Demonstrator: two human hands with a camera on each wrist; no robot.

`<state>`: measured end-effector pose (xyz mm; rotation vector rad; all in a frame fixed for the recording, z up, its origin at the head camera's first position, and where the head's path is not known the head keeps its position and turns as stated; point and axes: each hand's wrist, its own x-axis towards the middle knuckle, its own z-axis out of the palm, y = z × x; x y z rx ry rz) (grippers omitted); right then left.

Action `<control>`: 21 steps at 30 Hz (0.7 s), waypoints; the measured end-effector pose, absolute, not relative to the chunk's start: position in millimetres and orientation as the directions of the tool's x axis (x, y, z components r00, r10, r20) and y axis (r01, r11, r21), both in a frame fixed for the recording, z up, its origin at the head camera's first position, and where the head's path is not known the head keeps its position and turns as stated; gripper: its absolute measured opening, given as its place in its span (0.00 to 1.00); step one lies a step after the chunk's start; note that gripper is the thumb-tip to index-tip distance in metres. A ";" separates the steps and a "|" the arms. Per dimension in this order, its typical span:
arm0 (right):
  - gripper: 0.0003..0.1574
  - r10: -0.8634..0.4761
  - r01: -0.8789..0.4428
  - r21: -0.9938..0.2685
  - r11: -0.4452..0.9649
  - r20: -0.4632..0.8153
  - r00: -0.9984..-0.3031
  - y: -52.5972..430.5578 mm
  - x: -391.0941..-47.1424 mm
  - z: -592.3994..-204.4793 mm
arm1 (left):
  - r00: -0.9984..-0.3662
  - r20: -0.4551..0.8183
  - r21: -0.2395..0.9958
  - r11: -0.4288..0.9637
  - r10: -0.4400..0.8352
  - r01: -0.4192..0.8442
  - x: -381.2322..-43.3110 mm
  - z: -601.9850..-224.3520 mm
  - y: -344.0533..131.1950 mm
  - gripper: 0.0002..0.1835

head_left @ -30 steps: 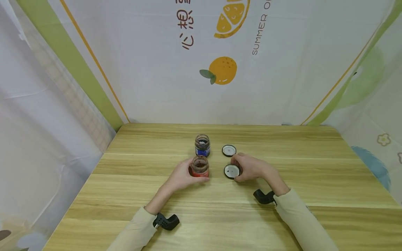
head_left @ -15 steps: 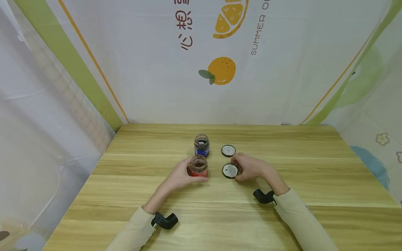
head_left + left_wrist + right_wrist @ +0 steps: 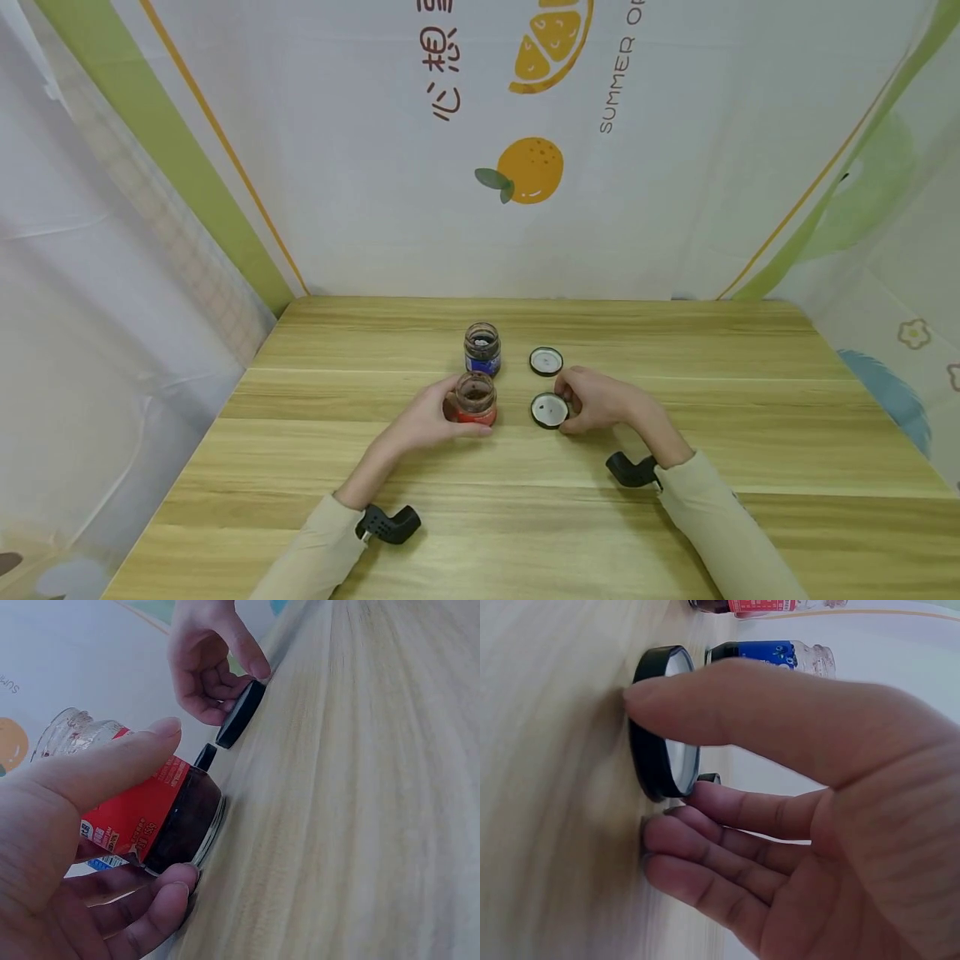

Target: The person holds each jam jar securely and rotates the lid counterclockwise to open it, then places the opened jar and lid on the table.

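Observation:
My left hand [image 3: 433, 414] curls round a glass jar [image 3: 476, 411] with a red label and dark contents, standing without a lid. In the left wrist view the thumb lies along the red label, and fingertips sit by the jar's base. My right hand [image 3: 596, 402] pinches a round black-rimmed lid [image 3: 550, 411], white inside facing up, low at the tabletop. Thumb and index finger are at its edge in the right wrist view; the other fingers bend loosely beside it. Behind the red jar stands a similar lidless jar [image 3: 482, 358] with a blue label.
A second lid [image 3: 546, 361], white side up, lies on the wooden table [image 3: 480, 517] behind the held one. A pale curtain [image 3: 375, 208] with fruit prints hangs at the table's back edge. Black wrist cameras [image 3: 632, 469] stick out from both cuffs.
The lid at my right hand has shifted slightly left, and my right fingers have eased a little right. My left hand and forearm have drawn slightly left, widening the gap behind the red jar.

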<state>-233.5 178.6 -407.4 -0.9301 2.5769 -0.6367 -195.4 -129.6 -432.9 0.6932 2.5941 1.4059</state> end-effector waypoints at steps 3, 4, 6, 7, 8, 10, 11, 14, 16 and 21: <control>0.28 -0.663 -0.515 -0.515 0.685 -0.150 -0.733 178.0 -233.5 -406.0 | -0.889 0.119 0.812 0.471 0.443 0.344 -195.4 -431.1 -130.6 0.35; 0.28 -0.664 -0.514 -0.517 0.684 -0.151 -0.732 177.9 -233.4 -405.3 | -0.889 0.119 0.812 0.472 0.443 0.344 -195.5 -430.4 -131.0 0.35; 0.29 -0.669 -0.519 -0.517 0.680 -0.148 -0.728 177.7 -233.3 -403.6 | -0.890 0.121 0.810 0.474 0.440 0.345 -195.3 -428.3 -131.8 0.34; 0.29 -0.670 -0.521 -0.516 0.680 -0.146 -0.728 177.9 -233.0 -402.7 | -0.891 0.124 0.809 0.475 0.437 0.346 -195.2 -427.2 -132.1 0.34; 0.30 -0.671 -0.522 -0.517 0.679 -0.147 -0.727 177.9 -232.7 -401.7 | -0.891 0.127 0.808 0.475 0.436 0.348 -195.1 -426.1 -132.3 0.34; 0.32 -0.673 -0.525 -0.518 0.676 -0.144 -0.725 178.4 -232.0 -399.8 | -0.890 0.132 0.809 0.472 0.436 0.351 -195.3 -424.7 -133.3 0.34; 0.32 -0.671 -0.522 -0.518 0.677 -0.144 -0.727 178.7 -231.5 -398.8 | -0.890 0.136 0.807 0.472 0.435 0.354 -195.5 -423.8 -133.7 0.33; 0.35 -0.671 -0.522 -0.520 0.676 -0.141 -0.728 180.4 -230.4 -396.0 | -0.890 0.135 0.811 0.467 0.435 0.352 -195.9 -421.7 -135.5 0.34; 0.37 -0.670 -0.519 -0.526 0.674 -0.139 -0.730 181.9 -230.0 -393.9 | -0.890 0.132 0.811 0.468 0.436 0.350 -195.8 -419.7 -137.1 0.36; 0.38 -0.675 -0.530 -0.528 0.664 -0.117 -0.728 184.3 -230.2 -390.4 | -0.900 0.105 0.812 0.486 0.423 0.323 -194.6 -412.6 -141.6 0.41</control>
